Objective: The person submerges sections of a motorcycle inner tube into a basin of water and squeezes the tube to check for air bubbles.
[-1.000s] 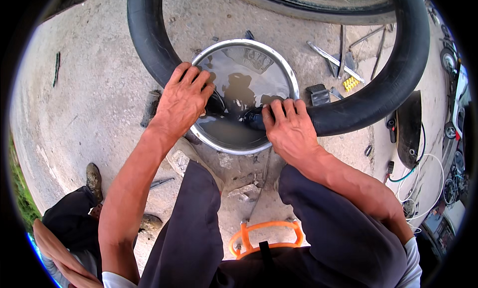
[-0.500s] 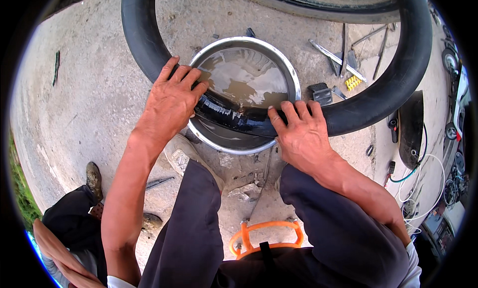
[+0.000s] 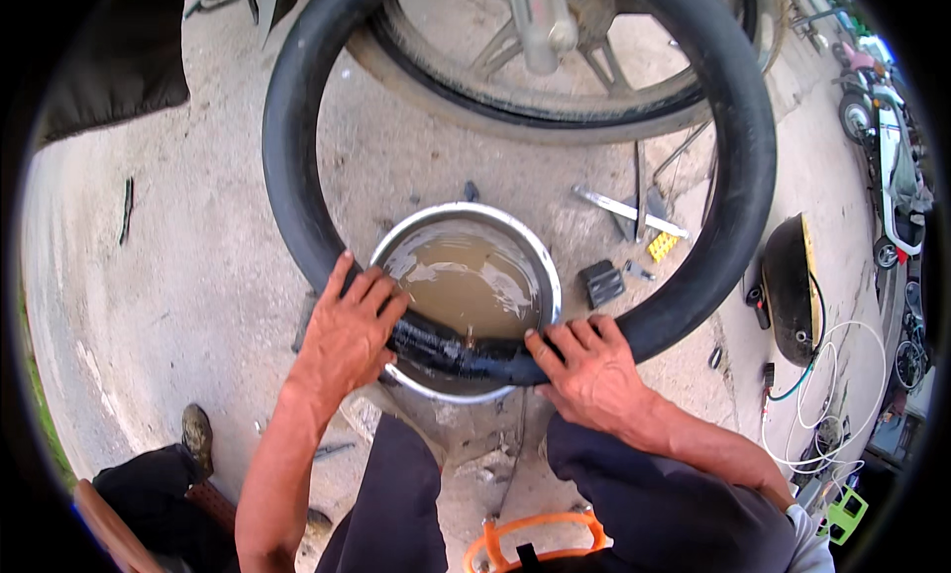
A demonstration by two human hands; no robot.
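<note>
A black inner tube (image 3: 743, 147) is held up in front of me, its near lower stretch crossing the near part of a round metal basin (image 3: 466, 208). Murky brown water (image 3: 446, 276) fills the basin. My left hand (image 3: 342, 335) is closed around the tube at the basin's left side. On the right, my right hand (image 3: 589, 370) grips the tube, fingers over its top and the thumb hidden. Between my hands the rubber is wet and shiny, and a small metal valve stem (image 3: 470, 335) sticks up there.
Beyond the tube stands a spoked wheel (image 3: 555, 129). To the right lie a silver bar (image 3: 614, 207), a yellow ridged piece (image 3: 662, 245), a black block (image 3: 600, 284), a black tank-like object (image 3: 788, 286) and a coiled white hose (image 3: 832, 325). Another person's boot (image 3: 197, 439) is at left.
The view has tilted up, so basin, tube and hands appear lower and more of the wheel shows. Both hands keep their hold on the tube.
</note>
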